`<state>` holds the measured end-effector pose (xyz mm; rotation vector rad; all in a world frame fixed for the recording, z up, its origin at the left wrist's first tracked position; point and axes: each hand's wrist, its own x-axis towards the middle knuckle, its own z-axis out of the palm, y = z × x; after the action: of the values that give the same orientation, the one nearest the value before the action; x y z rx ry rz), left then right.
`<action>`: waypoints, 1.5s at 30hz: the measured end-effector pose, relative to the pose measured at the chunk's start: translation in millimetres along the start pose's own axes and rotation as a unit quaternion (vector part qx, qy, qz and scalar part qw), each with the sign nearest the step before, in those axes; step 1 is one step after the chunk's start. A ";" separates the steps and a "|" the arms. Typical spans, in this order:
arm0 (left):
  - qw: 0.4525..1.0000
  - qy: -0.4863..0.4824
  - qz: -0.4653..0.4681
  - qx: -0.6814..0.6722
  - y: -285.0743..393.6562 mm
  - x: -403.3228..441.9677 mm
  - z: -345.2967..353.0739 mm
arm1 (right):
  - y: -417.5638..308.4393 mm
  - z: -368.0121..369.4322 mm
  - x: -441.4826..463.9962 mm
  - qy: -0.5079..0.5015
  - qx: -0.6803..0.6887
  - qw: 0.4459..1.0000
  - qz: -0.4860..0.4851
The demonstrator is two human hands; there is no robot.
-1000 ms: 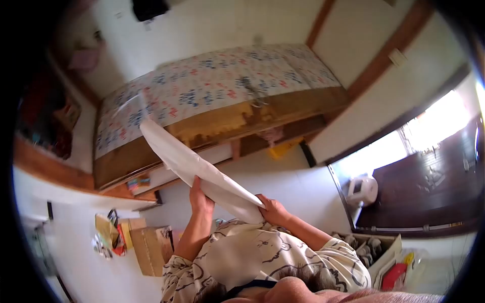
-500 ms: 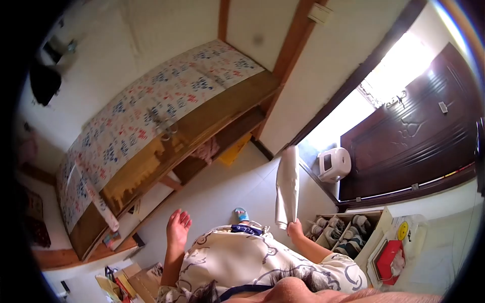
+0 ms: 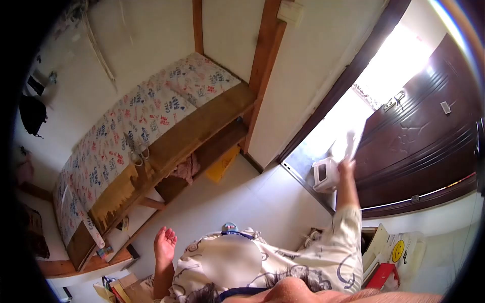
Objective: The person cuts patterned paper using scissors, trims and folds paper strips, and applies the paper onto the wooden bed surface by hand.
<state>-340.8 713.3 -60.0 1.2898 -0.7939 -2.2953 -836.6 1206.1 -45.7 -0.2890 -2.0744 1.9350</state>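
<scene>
L hand (image 3: 164,245) is hanging palm bared, fingers loosely bent, holding nothing, well apart from the white sheet (image 3: 352,144). Further R, a white plastic box (image 3: 326,174) is standing at the bright doorway (image 3: 346,113). R hand (image 3: 346,165), clearly the nearer one, is gripping the sheet's near end at arm's reach; sheet's long axis is pointing away from the body, edges blurred vs. glare. Dark panelled door (image 3: 419,136) is standing ajar, far R.
</scene>
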 end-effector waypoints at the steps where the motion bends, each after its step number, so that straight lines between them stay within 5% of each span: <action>1: 1.000 -0.004 -0.004 0.003 -0.9 -6.0 -0.2 | -22.2 -3.3 52.9 -0.028 0.054 0.998 0.030; 2: 0.999 0.024 -0.006 0.021 0.9 -11.8 8.8 | -74.1 17.3 62.6 0.155 0.064 0.982 0.086; 4: 1.000 0.023 0.005 0.017 1.9 -14.0 7.9 | -83.5 32.1 93.1 0.125 0.068 0.989 0.044; 7: 0.999 0.039 0.017 0.006 -0.5 -20.6 3.6 | -46.0 73.1 59.5 -0.076 0.152 0.985 0.013; 10: 0.997 0.078 0.008 -0.003 -8.9 -24.1 -5.3 | 30.2 120.4 -13.1 -0.186 0.175 0.954 0.159; 11: 0.996 0.089 0.007 -0.001 -9.6 -26.5 -10.2 | 30.1 124.1 -55.7 -0.338 0.227 0.899 0.161; 12: 0.995 0.098 0.008 0.000 -9.7 -27.9 -14.7 | 27.8 140.4 -96.7 -0.265 0.137 0.913 0.278; 14: 0.993 0.114 0.011 -0.008 -10.0 -31.4 -25.9 | 68.7 151.0 -156.3 -0.318 0.182 0.849 0.380; 19: 0.990 0.130 0.040 -0.044 -9.9 -38.3 -42.9 | 40.0 187.6 -294.1 -0.403 -0.001 0.815 0.415; 22: 0.992 0.105 0.048 -0.043 -7.2 -33.2 -54.1 | 11.0 212.3 -347.7 -0.538 -0.063 0.761 0.356; 25: 0.995 0.056 0.066 -0.050 0.3 -24.2 -75.7 | -13.2 230.2 -379.8 -0.660 -0.169 0.721 0.124; 27: 0.991 0.063 0.117 0.006 11.0 -19.6 -90.2 | -13.4 238.1 -396.0 -0.653 -0.208 0.723 -0.082; 33: 0.935 0.087 0.290 0.183 72.6 -28.3 -135.9 | -42.1 267.5 -469.7 -0.638 -0.218 0.734 -0.081; 39: 0.851 0.169 0.465 0.173 133.5 -46.1 -178.0 | -80.4 314.8 -551.0 -0.694 -0.219 0.672 -0.137; 43: 0.797 0.253 0.451 0.313 169.0 -41.0 -205.6 | -92.9 350.3 -596.7 -0.695 -0.177 0.683 -0.140; 45: 0.709 0.260 0.474 0.453 188.6 -29.3 -196.5 | -92.0 358.0 -616.2 -0.713 -0.167 0.674 -0.097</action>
<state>-145.5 530.2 -1.7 1.2532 -1.8770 -0.6101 -376.8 654.7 -19.6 1.9127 -2.9735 1.6303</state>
